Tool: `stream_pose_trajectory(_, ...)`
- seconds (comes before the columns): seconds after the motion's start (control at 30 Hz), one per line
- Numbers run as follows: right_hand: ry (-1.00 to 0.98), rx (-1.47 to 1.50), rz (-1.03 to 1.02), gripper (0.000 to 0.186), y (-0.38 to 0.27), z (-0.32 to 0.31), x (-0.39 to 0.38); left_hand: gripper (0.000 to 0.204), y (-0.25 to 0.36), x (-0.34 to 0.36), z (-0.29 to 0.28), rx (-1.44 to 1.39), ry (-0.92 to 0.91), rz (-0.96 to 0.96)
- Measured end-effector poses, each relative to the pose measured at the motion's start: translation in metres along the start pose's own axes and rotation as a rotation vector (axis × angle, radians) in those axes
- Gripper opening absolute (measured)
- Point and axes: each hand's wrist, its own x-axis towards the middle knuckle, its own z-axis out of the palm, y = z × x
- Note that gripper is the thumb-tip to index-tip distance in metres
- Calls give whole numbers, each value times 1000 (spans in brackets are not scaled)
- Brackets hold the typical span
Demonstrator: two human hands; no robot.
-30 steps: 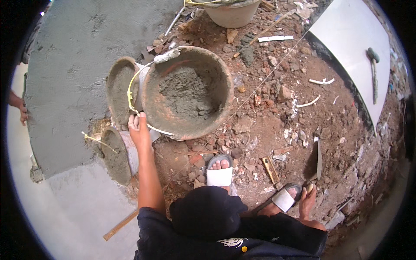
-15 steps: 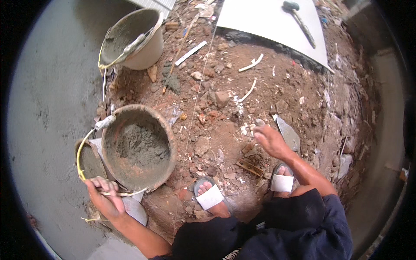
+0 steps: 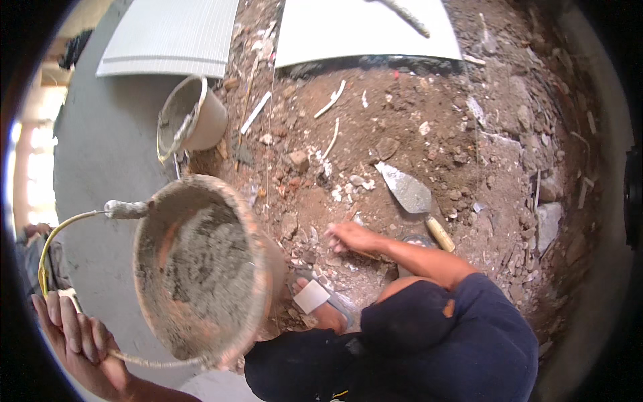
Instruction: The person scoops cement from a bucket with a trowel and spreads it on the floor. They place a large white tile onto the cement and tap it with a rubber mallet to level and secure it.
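Note:
My left hand (image 3: 84, 338) is closed round the yellow cord handle (image 3: 48, 258) of a bucket. The bucket (image 3: 144, 301), its rim crusted with dried cement, holds wet grey mortar (image 3: 211, 258) and looks raised and tilted, its mouth facing me. My right hand (image 3: 348, 238) hovers above the rubble with its fingers loosely apart and nothing in them. Beyond that hand, a trowel (image 3: 405, 191) with a wooden handle (image 3: 440, 234) lies on the dirt, its blade coated with mortar.
A second bucket (image 3: 211, 124) stands farther off at the left, beside smooth grey cement (image 3: 100, 174). White ribbed panels (image 3: 174, 33) and a large white tile (image 3: 362, 33) bearing a mallet (image 3: 408, 17) lie at the back. Broken stones and plastic scraps litter the soil; a taut string crosses it.
My left hand has raised the mortar bucket by its handle, bringing it nearer. My right hand has moved left and closer to me, uncovering the trowel. The view has shifted.

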Motion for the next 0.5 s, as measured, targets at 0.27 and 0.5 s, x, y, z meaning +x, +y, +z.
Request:
stream_pose_trajectory(0.27, 355, -43, -362, 55, 4, -23, -14, 28, 4, -15, 134, -305, -305, -47)
stream_pose_trajectory(0.5, 1044, -228, -420, 57, -61, -201, -154, 22, -42, 33, 192, -333, -268, 80)
